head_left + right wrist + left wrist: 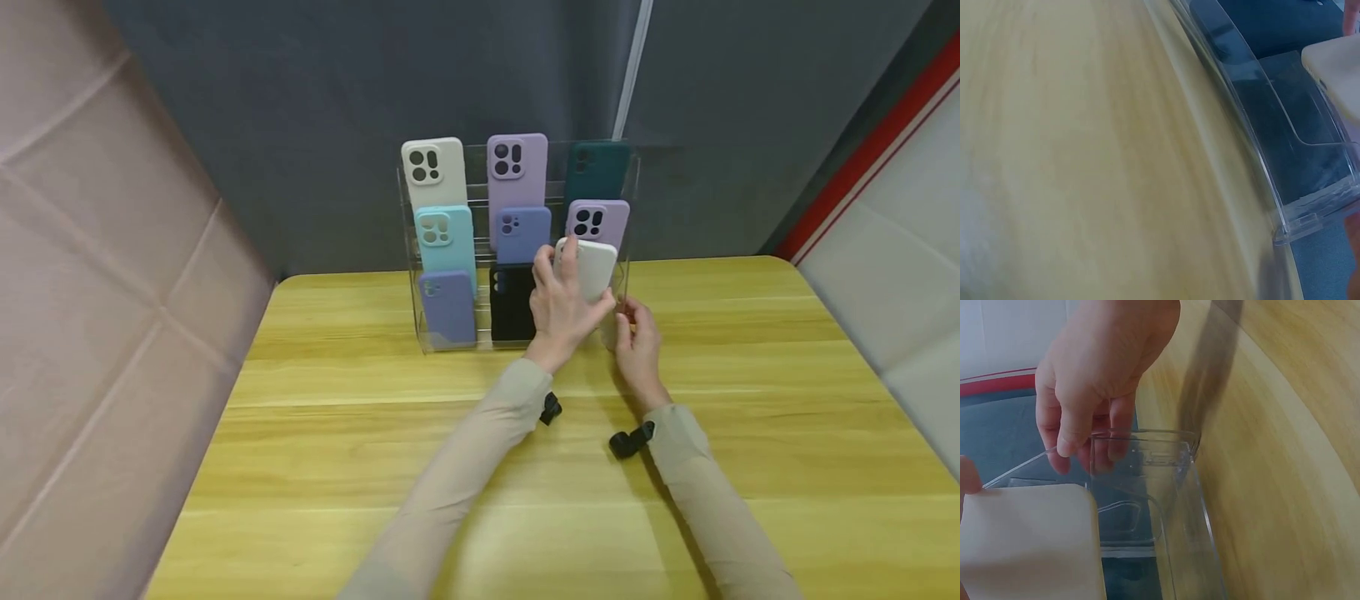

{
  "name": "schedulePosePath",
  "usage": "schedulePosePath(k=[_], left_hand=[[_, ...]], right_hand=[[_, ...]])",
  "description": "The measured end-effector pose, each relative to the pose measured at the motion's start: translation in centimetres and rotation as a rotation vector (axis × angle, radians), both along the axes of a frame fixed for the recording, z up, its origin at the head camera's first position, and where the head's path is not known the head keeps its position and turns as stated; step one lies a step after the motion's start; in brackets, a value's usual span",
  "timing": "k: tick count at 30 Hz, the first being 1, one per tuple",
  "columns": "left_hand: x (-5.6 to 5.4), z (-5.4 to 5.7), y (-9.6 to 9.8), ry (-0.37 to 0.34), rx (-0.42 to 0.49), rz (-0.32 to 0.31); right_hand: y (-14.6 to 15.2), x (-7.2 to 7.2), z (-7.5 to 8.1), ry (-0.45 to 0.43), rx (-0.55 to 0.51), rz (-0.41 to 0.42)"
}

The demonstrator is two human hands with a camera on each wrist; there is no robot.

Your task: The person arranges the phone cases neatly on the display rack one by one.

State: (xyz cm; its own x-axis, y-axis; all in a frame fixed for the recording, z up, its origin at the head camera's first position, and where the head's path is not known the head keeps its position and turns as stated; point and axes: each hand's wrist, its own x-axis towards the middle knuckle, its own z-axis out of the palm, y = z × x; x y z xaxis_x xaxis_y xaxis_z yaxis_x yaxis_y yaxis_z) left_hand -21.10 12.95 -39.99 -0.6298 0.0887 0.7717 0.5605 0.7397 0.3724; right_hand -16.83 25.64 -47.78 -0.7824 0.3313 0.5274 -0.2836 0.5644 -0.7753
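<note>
A clear acrylic display stand [1172,456] stands at the back of the table with phone cases propped on its tiers. My left hand [561,304] holds a white phone case [592,271] at the stand's right column, in front of a lilac case [600,218]. Its fingers lie over the case's left and top edges, with the thumb at the lower right corner. At the stand's right side, my right hand [639,346] grips the side panel; in the left wrist view its fingers show through the clear plastic, the thumb on the near face.
Other cases on the stand include a cream one [447,187], a turquoise one [447,250], a black one [510,308] and a dark green one [600,171]. The wooden table [337,467] extends in front; a grey partition [315,150] rises behind.
</note>
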Motion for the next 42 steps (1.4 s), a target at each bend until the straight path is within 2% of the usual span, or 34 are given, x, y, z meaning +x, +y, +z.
schedulePosePath(k=[15, 25, 33, 42], left_hand=[[-0.1, -1.3, 1.8, -0.077, -0.056, 0.053], [0.1, -2.3, 2.5, -0.164, -0.13, 0.112], [0.4, -2.4, 2.8, -0.215, -0.174, 0.152], [0.7, -2.6, 3.0, -0.25, -0.209, 0.202]], right_hand=[[0.0, 0.0, -0.2, 0.018, -0.004, 0.008], [0.1, 0.2, -0.3, 0.01, -0.028, 0.034], [0.1, 0.3, -0.3, -0.017, -0.039, 0.052], [0.1, 0.2, -0.4, 0.028, -0.008, 0.047]])
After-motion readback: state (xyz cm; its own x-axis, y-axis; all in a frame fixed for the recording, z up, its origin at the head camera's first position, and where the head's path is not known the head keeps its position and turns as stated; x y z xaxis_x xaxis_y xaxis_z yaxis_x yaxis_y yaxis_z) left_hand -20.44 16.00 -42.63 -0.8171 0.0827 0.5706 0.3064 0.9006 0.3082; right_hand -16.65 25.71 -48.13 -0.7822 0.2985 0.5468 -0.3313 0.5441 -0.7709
